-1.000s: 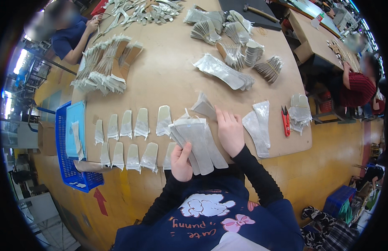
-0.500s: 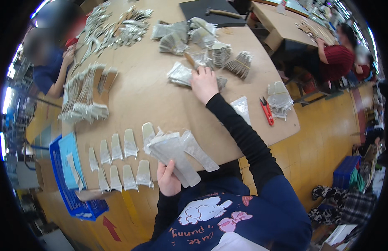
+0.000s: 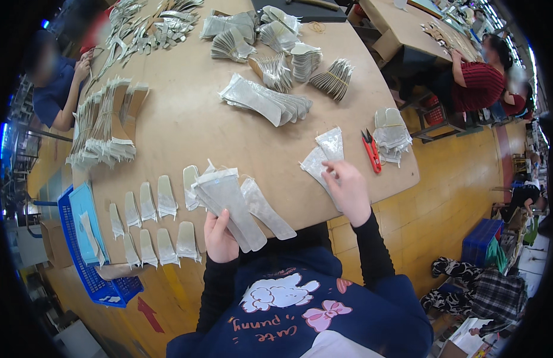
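My left hand (image 3: 221, 235) is closed around a few long grey-white curved pieces (image 3: 231, 203), with the thumb on top. Another such strip (image 3: 267, 209) lies against them, angled to the right. My right hand (image 3: 348, 185) hovers at the near right of the table, its thumb and forefinger slightly apart beside a pair of crossed whitish pieces (image 3: 321, 160). I see nothing held in it. Left of my left hand, small tapered pieces (image 3: 147, 203) lie in two rows. Farther away rests a fanned stack of grey-white pieces (image 3: 264, 100).
Red thread snips (image 3: 372, 152) lie near the right edge beside a banded bundle (image 3: 392, 132). More bundles (image 3: 279, 36) stand at the back, and a tall row of pieces (image 3: 106, 125) at the left. A blue basket (image 3: 79, 250) adjoins the left corner. Co-workers sit on both sides.
My right hand has come back from the far stack to the crossed pieces at the near right. The far stack now lies fanned out in full view. My left hand keeps its pieces.
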{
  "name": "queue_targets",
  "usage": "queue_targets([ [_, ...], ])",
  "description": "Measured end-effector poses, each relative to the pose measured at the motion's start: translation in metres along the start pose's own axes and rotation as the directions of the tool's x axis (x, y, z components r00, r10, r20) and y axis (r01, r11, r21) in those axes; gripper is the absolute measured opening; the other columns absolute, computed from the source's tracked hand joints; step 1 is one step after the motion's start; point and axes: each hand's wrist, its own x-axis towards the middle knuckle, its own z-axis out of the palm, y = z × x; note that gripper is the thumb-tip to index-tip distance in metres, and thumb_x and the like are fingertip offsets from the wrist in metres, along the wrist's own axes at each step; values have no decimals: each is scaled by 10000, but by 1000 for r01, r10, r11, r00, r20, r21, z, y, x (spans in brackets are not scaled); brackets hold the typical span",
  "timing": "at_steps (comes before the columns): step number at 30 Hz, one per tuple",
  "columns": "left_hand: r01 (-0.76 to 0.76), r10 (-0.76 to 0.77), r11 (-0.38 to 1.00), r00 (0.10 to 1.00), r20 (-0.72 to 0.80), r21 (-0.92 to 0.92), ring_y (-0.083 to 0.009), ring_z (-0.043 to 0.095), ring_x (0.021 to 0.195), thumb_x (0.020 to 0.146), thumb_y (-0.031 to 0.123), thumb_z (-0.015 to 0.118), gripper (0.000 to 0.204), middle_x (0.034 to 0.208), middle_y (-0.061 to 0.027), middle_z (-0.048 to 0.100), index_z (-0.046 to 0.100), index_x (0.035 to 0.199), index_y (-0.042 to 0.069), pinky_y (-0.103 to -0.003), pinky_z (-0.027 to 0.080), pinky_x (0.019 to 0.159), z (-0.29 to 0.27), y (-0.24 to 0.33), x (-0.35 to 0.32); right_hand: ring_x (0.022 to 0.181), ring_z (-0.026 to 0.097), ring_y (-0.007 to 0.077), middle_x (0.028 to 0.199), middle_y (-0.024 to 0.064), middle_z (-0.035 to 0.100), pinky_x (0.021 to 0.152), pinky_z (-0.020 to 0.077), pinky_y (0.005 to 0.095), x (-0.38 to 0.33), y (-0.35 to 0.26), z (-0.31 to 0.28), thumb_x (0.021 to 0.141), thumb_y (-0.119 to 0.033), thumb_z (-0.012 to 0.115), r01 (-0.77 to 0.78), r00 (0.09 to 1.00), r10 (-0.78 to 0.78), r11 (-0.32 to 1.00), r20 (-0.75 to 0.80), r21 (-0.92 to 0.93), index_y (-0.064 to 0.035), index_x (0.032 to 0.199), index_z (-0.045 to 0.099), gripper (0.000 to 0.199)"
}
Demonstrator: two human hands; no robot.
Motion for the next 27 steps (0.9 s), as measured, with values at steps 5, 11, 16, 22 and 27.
queue_targets([
  [5, -38, 37, 999, 999, 12, 12, -186, 601, 1081, 992, 125, 511, 336, 1209, -102, 598, 471, 1301, -2, -341, 484, 928, 11, 0, 5, 1076, 558, 347, 1116, 162, 586, 893, 473, 422, -27, 8, 22, 804, -41, 703, 19, 988, -52, 975, -143, -224, -39, 1232, 589, 443],
  [11, -89, 90, 996, 994, -62, 24, -190, 629, 1045, 995, 90, 521, 250, 1165, -101, 634, 520, 1226, -7, -346, 501, 915, -7, -5, 5, 941, 613, 272, 1053, 146, 607, 841, 491, 339, -18, -3, 19, 814, -5, 692, -257, 965, 264, 944, -5, 206, -52, 1371, 502, 590],
  [16, -124, 131, 986, 990, -60, 115, -170, 643, 1011, 948, 49, 634, 226, 1114, -112, 678, 584, 1158, -21, -318, 489, 918, -10, -20, 4, 1027, 585, 115, 1162, 47, 616, 917, 463, 255, -33, -46, 15, 968, -19, 569, -216, 976, 116, 409, 184, 887, 68, 1417, 423, 480],
  [22, -92, 94, 984, 996, -3, 152, -162, 630, 1033, 938, 42, 657, 291, 1147, -91, 671, 575, 1213, -11, -316, 493, 910, 20, -40, -2, 986, 538, 159, 1132, 90, 522, 874, 450, 290, -41, -88, 55, 985, -41, 533, -145, 964, -27, 778, 264, 611, 36, 1252, 531, 277],
  [27, 35, -37, 999, 998, 48, 35, -205, 612, 1016, 1015, 122, 541, 324, 1265, -129, 581, 475, 1303, -10, -397, 524, 886, 15, -29, -4, 932, 555, 277, 1033, 145, 536, 860, 437, 326, -33, -79, 36, 996, -16, 464, -116, 983, 180, 501, 28, 857, 32, 1168, 526, 189],
])
